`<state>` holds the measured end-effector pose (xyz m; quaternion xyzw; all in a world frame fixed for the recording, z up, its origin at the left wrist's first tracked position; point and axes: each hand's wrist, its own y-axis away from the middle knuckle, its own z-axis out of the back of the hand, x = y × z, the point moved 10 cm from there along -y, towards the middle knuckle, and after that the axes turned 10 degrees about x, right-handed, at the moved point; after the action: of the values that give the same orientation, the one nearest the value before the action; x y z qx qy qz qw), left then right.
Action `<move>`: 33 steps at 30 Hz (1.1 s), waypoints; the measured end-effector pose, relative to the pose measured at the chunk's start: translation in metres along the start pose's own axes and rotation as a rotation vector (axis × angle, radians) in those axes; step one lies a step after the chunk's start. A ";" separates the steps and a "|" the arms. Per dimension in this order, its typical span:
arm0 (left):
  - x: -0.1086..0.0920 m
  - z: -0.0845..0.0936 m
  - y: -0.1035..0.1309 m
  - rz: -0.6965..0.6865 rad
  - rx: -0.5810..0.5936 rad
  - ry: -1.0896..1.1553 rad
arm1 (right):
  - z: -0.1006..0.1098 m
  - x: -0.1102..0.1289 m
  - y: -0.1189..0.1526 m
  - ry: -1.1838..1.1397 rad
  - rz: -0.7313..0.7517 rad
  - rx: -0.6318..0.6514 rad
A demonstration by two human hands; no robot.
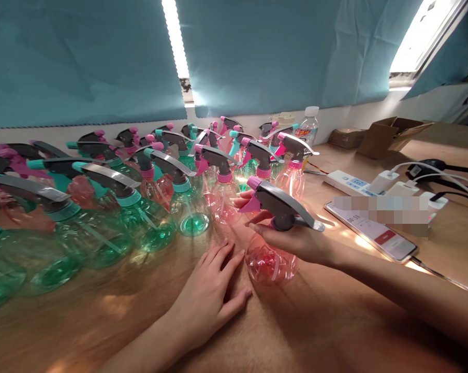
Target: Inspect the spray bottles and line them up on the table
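A pink spray bottle (271,264) with a grey and pink trigger head stands upright on the table in front of me. My right hand (296,241) reaches in from the right and grips it around the neck, just under the trigger head. Part of the neck is hidden by that hand. Palm down on the tabletop lies my left hand (210,290), fingers spread, just left of the bottle's base and holding nothing. Beyond my hands stand a green spray bottle (189,212) and another pink spray bottle (224,199).
Several more green and pink spray bottles crowd the left and back of the table (113,321). To the right are a phone (374,233), a white power strip (350,182) with plugs and cables, and an open cardboard box (387,140). A clear white-capped bottle (309,127) stands behind.
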<state>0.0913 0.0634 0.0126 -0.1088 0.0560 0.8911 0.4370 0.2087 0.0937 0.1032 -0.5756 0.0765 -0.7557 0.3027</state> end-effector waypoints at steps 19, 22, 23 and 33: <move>0.001 0.000 0.001 -0.011 -0.026 -0.021 | 0.001 0.012 -0.003 0.044 -0.066 0.071; 0.001 0.000 0.000 -0.012 -0.029 -0.015 | 0.000 0.012 -0.003 0.000 -0.055 0.087; 0.001 -0.001 0.000 -0.009 -0.028 -0.015 | 0.000 0.013 -0.003 0.001 -0.057 0.089; 0.001 -0.001 0.001 -0.019 -0.041 -0.025 | 0.002 0.009 -0.003 0.030 -0.101 0.030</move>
<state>0.0903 0.0633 0.0119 -0.1071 0.0311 0.8891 0.4439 0.2078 0.0912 0.1125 -0.5628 0.0406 -0.7798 0.2713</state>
